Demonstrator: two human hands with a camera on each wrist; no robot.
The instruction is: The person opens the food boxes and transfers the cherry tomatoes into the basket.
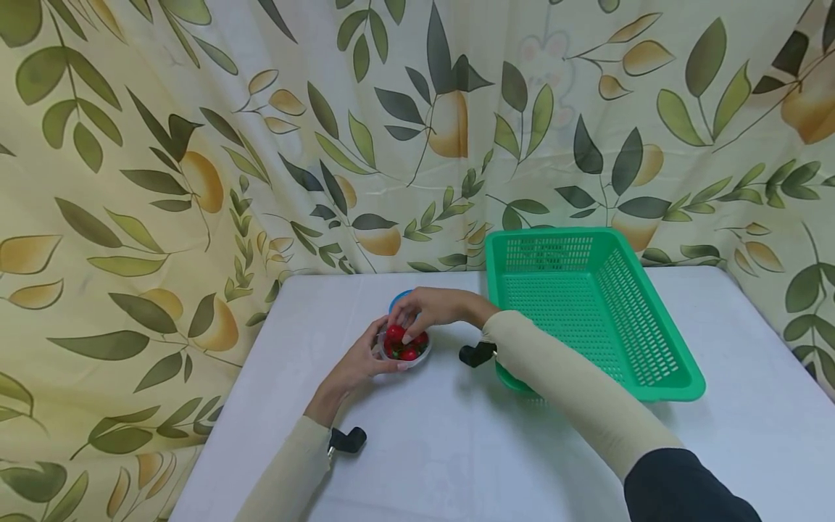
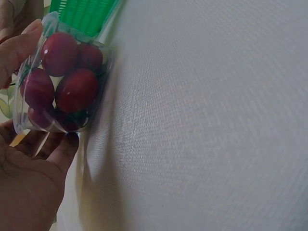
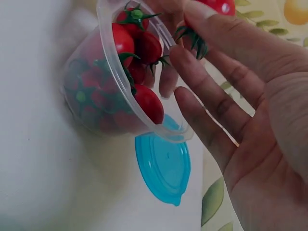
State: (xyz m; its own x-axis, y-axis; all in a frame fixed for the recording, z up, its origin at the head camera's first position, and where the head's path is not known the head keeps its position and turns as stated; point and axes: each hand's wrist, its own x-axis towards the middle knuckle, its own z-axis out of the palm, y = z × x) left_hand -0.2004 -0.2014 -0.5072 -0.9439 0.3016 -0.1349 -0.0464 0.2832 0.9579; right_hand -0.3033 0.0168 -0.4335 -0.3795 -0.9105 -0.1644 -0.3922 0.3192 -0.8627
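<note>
A clear plastic tub (image 3: 108, 65) full of red cherry tomatoes (image 2: 77, 90) with green stems stands on the white table. My left hand (image 1: 357, 364) holds the tub from its left side, the thumb on the near wall and the fingers around the far one. Over the tub's open top, my right hand (image 1: 435, 306) pinches one cherry tomato (image 3: 220, 6) between thumb and fingers, its green stem hanging below. In the right wrist view that tomato is partly cut off by the frame's top edge. A blue lid (image 3: 163, 166) lies on the table just behind the tub.
A large green plastic basket (image 1: 681, 377) with slotted walls stands on the right of the table, below the right forearm. White cloth covers the table (image 1: 424, 449). A leaf-patterned curtain (image 1: 261, 145) hangs behind and at the left.
</note>
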